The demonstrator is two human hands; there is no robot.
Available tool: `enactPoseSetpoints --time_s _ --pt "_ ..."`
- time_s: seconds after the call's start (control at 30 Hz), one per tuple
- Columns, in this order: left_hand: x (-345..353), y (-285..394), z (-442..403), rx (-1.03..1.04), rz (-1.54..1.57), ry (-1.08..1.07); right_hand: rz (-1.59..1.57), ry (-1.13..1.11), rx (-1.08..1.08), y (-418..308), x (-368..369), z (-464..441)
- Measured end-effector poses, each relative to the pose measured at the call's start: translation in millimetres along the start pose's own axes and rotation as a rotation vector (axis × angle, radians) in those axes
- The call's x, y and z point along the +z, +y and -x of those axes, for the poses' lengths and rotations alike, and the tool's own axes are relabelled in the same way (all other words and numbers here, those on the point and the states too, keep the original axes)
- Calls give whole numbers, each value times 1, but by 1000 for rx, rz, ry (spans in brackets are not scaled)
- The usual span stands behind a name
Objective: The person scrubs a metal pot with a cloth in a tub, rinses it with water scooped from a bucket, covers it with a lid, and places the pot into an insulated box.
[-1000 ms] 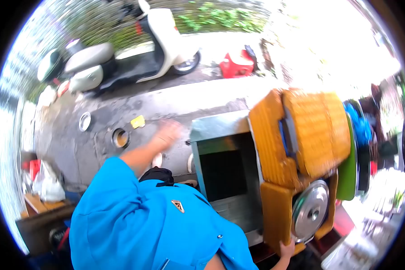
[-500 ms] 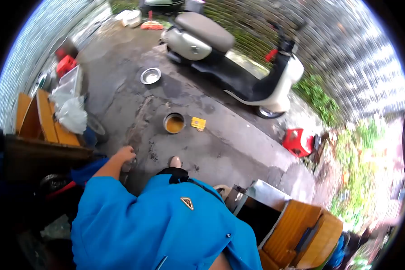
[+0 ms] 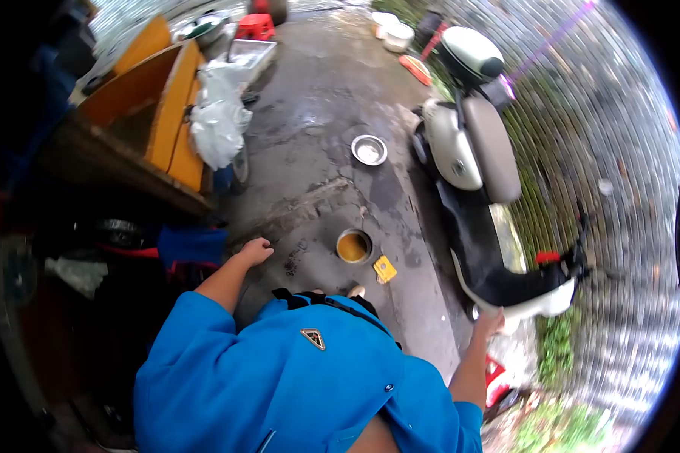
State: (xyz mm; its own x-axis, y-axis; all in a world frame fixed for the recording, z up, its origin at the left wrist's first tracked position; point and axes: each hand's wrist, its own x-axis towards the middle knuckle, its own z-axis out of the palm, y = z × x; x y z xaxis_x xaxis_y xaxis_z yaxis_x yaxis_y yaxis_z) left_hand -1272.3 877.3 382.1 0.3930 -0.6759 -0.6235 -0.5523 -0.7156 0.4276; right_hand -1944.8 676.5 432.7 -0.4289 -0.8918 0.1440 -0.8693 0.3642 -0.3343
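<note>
My left hand (image 3: 257, 251) hangs over the concrete with its fingers curled and nothing visible in them. Out to the right, my right hand (image 3: 491, 323) is held in front of the scooter's white lower body; its fingers are too small and blurred to make out. Between the hands, on the ground ahead of my feet, stands a round metal pot (image 3: 354, 246) with yellow-brown liquid inside. A yellow packet (image 3: 384, 269) lies beside the pot, and farther off sits a shallow metal basin (image 3: 369, 150). Neither hand touches these things.
A white scooter (image 3: 461, 143) stands along the brick wall at right. To the left are a wooden cabinet (image 3: 175, 113), a white plastic bag (image 3: 217, 121) and a red stool (image 3: 255, 27). White buckets (image 3: 398, 36) stand at the back. Wet, cracked concrete (image 3: 302, 106) runs between.
My view has turned left, so the pot, basin and scooter sit farther right. My right hand has come into view, and the wooden drawer unit at lower right has left it.
</note>
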Motion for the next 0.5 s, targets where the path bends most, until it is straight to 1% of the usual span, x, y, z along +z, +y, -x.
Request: enactPoseSetpoints --time_s 0.03,0.07,0.1,0.13,0.17,0.2,0.23,0.27,0.3,0.33,0.37,0.4,0.43,0.5 --pt "-5 5 2 -16 64 50 16 39 -224 -41 27 -19" --pt "-8 6 5 -35 148 100 74 -129 -241 -88 55 -44" --pt "-10 5 9 -63 180 142 -51 -213 -391 -129 89 -58" --pt "-8 2 16 -115 227 180 -240 -363 -515 -199 76 -45" --pt "-4 2 22 -166 274 212 -414 -503 -580 -234 114 -40" --pt "2 6 33 -174 303 173 -415 -696 -656 -282 114 -18" --pt "22 8 46 -66 464 90 -318 -913 -724 -313 126 0" --pt "31 12 50 54 621 18 -349 -1101 -844 -336 153 21" --pt "6 58 79 36 515 -187 -475 -1282 -936 -369 129 55" --pt "31 59 85 154 799 -251 -414 -1658 -922 -399 112 79" --pt "21 83 100 289 723 -228 -333 -1956 -933 -427 95 97" --pt "30 83 100 177 767 -227 -394 -2093 -1085 -444 94 116" --pt "13 90 94 89 1077 -348 -460 -2221 -1238 -462 94 128" --pt "-33 102 83 117 1248 -340 -71 -2303 -1223 -527 73 132"
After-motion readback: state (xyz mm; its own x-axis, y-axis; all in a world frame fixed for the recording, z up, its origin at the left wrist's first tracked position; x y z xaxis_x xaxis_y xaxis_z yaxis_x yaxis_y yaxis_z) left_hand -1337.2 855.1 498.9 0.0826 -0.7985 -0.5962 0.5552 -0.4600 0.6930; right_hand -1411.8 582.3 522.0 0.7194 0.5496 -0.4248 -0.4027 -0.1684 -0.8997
